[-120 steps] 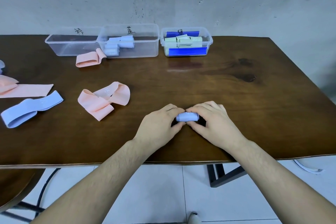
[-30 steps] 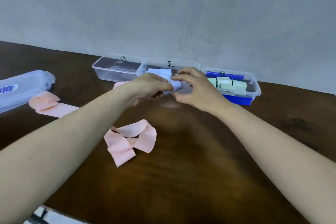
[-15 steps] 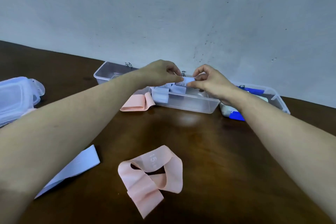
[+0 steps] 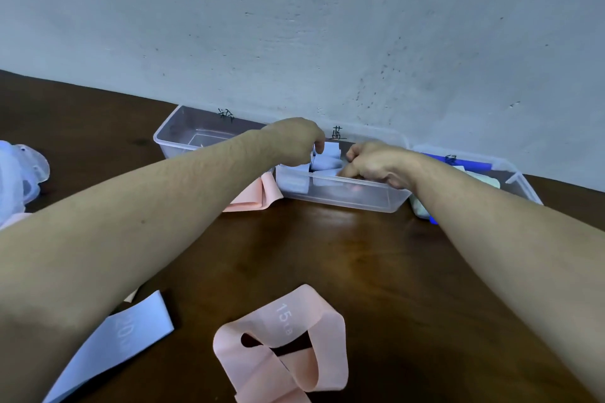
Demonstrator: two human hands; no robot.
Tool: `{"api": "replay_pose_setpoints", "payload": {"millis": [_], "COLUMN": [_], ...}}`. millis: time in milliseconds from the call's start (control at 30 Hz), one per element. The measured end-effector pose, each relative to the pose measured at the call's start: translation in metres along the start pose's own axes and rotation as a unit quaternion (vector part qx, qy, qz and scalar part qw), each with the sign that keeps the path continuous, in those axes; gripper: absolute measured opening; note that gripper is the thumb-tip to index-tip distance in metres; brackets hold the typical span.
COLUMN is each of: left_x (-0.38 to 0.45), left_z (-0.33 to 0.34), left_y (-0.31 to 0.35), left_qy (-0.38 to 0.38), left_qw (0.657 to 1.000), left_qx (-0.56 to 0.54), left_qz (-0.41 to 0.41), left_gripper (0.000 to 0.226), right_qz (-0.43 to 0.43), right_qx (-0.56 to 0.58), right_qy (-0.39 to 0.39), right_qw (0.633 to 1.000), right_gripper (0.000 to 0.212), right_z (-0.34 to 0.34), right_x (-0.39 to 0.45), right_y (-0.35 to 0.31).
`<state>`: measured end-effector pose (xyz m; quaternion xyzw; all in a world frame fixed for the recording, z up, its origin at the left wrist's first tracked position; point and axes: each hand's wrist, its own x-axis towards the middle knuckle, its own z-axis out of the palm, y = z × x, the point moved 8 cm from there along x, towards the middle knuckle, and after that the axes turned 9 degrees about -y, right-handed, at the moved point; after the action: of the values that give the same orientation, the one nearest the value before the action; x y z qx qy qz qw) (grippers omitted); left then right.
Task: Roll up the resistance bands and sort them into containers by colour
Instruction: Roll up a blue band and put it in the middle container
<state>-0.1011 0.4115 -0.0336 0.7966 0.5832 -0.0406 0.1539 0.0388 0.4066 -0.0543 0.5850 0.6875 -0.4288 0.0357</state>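
Rolled blue bands (image 4: 322, 162) fill clear plastic box (image 4: 343, 195); both hands' curled fingers half-hidden, grip unclear.

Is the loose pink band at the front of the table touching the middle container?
Apart. The head view shows bare table between the pink band at the front and the middle container by the wall.

we see pale blue rolled bands (image 4: 322, 162) packed in the middle clear container (image 4: 347, 198) at twelve o'clock; a loose pink band (image 4: 288, 347) lies at six.
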Motion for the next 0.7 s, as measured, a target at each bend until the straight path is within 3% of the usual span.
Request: {"api": "replay_pose_setpoints", "payload": {"millis": [433, 700], "left_x": [0.006, 0.005], "left_z": [0.010, 0.009], "left_y": [0.006, 0.008], "left_qy": [-0.019, -0.023], "left_qw": [1.000, 1.000], "left_qx": [0.015, 0.017], "left_qz": [0.003, 0.003], "left_gripper": [0.037, 0.037], "right_qz": [0.025, 0.036], "right_qx": [0.057, 0.095], "right_qy": [-0.045, -0.050], "right_qw": [0.997, 0.994], "right_gripper": [0.016, 0.025], "right_z": [0.009, 0.010], "right_x": [0.013, 0.006], "right_y": [-0.001, -0.001]}}
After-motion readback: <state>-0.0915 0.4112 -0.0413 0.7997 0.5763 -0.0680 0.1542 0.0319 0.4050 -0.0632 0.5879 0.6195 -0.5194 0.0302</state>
